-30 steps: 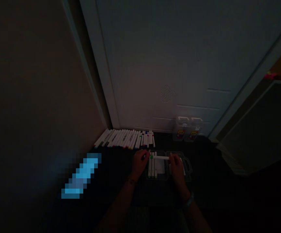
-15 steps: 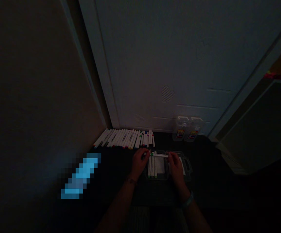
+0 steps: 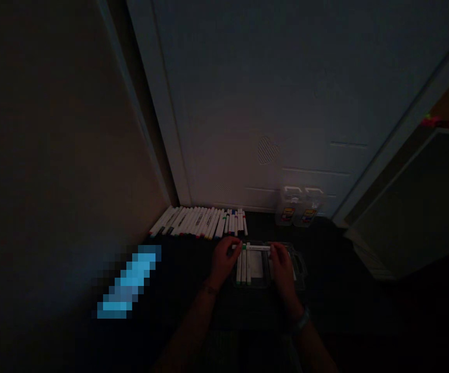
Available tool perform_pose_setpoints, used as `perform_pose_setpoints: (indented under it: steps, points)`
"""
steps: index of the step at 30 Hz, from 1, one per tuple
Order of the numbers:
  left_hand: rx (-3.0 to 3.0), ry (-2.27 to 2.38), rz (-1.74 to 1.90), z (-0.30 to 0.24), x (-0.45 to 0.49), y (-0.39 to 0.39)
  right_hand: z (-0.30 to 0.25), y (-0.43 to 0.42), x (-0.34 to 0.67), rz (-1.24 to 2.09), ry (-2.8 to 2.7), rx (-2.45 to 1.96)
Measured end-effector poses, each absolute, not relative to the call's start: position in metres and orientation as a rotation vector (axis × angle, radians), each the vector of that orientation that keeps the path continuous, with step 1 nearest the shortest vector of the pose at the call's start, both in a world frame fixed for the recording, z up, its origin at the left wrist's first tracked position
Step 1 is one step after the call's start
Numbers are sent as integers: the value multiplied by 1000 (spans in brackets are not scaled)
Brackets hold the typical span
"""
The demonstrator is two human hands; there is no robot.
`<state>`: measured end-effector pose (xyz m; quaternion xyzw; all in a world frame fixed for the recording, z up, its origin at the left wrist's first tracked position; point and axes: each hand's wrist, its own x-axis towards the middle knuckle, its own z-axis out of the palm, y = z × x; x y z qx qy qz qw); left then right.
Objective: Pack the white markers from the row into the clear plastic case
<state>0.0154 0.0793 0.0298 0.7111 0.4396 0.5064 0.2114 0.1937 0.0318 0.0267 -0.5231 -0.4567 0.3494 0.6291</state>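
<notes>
White and slim, the marker [image 3: 258, 248] lies crosswise between my two hands, level with the floor and held just above the far edge of the clear plastic case [image 3: 301, 269]. My left hand [image 3: 224, 260] pinches its green-tipped end with the fingertips curled in, and my right hand [image 3: 282, 264] closes on the opposite end, so the pen's bare middle spans the gap between them. The room is very dim, so I cannot tell how each finger sits on the barrel. The case rests open on the dark floor [image 3: 177, 269] right under my hands. Three more white markers [image 3: 243, 269] lie side by side in its left part, pointing away from me, just beside my left hand and passing under the held pen's green end. Beyond the case, near the foot of the pale door [image 3: 266, 103], a long row of markers [image 3: 201, 221] lies on the floor, packed side by side and fanned out at the left. Two clear containers [image 3: 300, 207] with coloured labels stand upright against the door, to the right of that row and well apart from my hands. A band [image 3: 301, 318] circles my right wrist.
</notes>
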Motion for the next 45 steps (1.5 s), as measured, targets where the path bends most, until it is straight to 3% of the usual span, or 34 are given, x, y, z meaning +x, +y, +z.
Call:
perform_pose_setpoints:
  steps: [45]
  points:
    - [1936,1215,1255,33,14,76,33,29,190,802,-1046,-1179]
